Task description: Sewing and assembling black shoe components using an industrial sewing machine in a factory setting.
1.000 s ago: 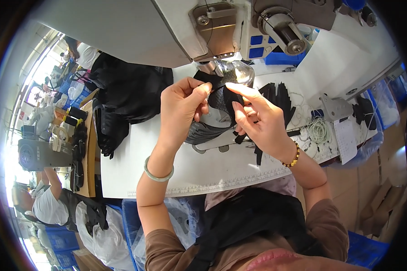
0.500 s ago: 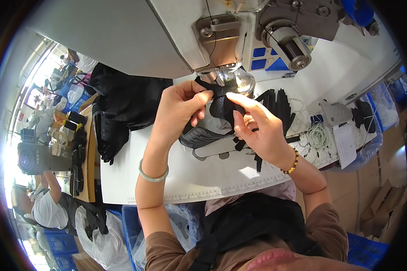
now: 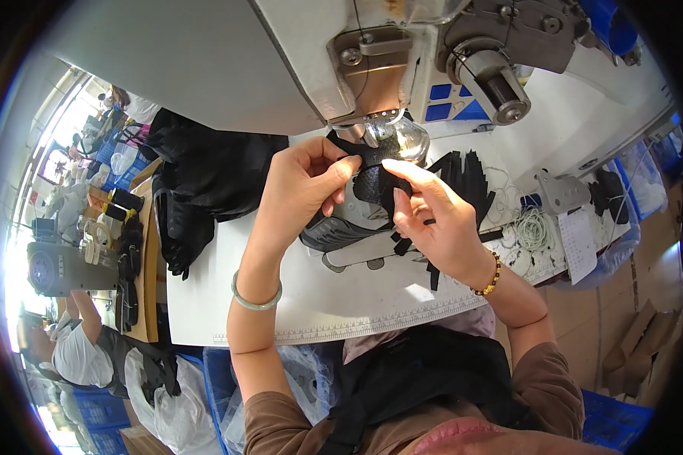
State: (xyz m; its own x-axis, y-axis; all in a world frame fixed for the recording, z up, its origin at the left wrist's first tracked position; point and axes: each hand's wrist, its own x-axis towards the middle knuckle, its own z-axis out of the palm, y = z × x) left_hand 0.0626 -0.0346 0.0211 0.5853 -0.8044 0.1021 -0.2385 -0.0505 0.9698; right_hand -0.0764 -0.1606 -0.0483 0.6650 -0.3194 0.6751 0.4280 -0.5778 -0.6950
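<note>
A black mesh fabric piece (image 3: 370,186) lies under the head of a sewing machine (image 3: 376,83), close to its metal foot. With thumb and forefinger, my left hand (image 3: 302,182) pinches the fabric's left edge. My right hand (image 3: 442,220) has its forefinger and thumb closed on the right edge, the other fingers curled. Between the hands the fabric hangs down in a curved flap. Just below it on the white table (image 3: 281,303) sits a dark ribbed piece (image 3: 340,233). The needle cannot be made out.
To the left lies a heap of black fabric (image 3: 212,167). Black strips (image 3: 463,186) and a coil of pale cord (image 3: 533,230) are at the right. A ruler strip (image 3: 341,327) runs along the table's front edge. Another person (image 3: 80,349) works at far left.
Both hands keep their pinch on the fabric and have hardly moved. The view has shifted slightly, with the machine a little farther right in it.
</note>
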